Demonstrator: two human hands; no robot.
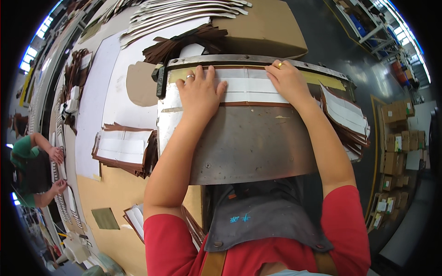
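A long brown panel with white backing lies across a grey metal plate, its far edge close to a riveted metal bar. My left hand rests on the panel's left end, fingers spread toward the bar. At the panel's right part, my right hand presses down with fingers stretched to the bar; a ring shows on each hand. Part of the panel is hidden under both hands. Similar white-backed brown panels are stacked left of the plate and at its right edge.
Brown strips, long white strips and a cardboard box stand beyond the bar. Another panel stack lies by my left elbow. A co-worker in green works at far left. Cartons stand at right.
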